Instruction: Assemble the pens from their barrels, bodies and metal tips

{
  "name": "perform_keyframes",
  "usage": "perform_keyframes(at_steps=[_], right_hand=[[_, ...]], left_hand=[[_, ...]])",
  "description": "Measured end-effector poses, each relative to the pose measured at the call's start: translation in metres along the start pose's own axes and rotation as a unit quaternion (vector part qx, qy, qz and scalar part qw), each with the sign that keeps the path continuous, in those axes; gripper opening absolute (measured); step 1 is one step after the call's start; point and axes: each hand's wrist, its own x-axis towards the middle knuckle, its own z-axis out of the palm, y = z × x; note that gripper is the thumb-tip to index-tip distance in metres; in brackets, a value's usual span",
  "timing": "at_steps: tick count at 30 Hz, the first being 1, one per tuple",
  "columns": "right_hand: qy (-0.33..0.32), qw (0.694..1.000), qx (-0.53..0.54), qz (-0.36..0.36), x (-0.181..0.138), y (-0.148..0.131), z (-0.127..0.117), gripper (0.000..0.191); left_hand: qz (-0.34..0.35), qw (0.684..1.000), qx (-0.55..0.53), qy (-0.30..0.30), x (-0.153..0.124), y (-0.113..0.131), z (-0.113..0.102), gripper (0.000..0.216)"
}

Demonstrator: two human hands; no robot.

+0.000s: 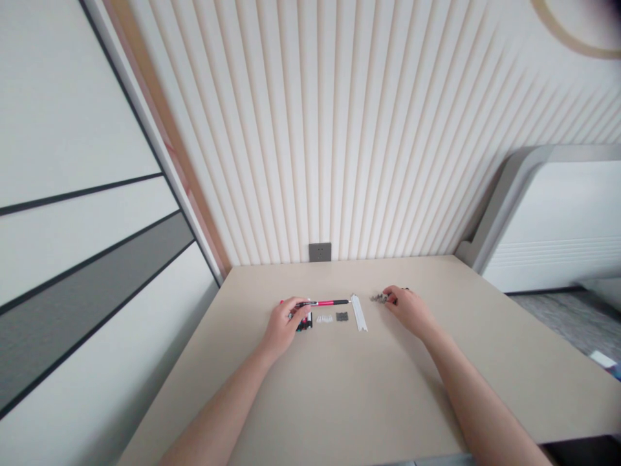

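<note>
My left hand (284, 327) is closed on a red and black pen (324, 303), with my fingers around its back end. The pen sticks out to the right of my hand, and its thin tip points at a long white plastic strip (359, 312). The pen looks light, stiff and smooth, so it might slip a bit. The thick middle looks like a good place to hold it.

Under my left hand is a small stack of dark blocks (305, 325), mostly hidden. Just to the right of it are some small white pieces (325, 318) and a little dark gray piece (342, 316).

My right hand (410, 309) is past the strip, with its fingers curled in and close together. They are right by a small pile of gray bits (379, 298), but I cannot tell if they are pinching any. The bits look tiny and easy to push around, so fingertips would suit them best. Everything sits on a tan table (388, 388).
</note>
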Motion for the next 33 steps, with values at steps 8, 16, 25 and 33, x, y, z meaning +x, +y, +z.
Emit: perform_keyframes(at_steps=[8,16,25,33], right_hand=[[-0.041,0.998,0.015,-0.036,-0.001,-0.012,0.004,0.007],[-0.035,0.999,0.006,-0.035,-0.002,-0.014,0.004,0.010],[-0.032,0.999,0.007,-0.039,-0.003,-0.017,0.001,0.018],[0.004,0.976,0.159,-0.148,-0.014,-0.053,-0.002,0.028]], left_hand=[[0.003,1.000,0.010,0.004,0.000,0.002,0.000,0.031],[0.009,1.000,0.008,-0.001,-0.001,0.005,0.001,0.031],[0.001,1.000,0.007,-0.007,-0.001,0.005,0.000,0.031],[0.004,1.000,0.000,-0.012,-0.001,-0.002,0.003,0.028]])
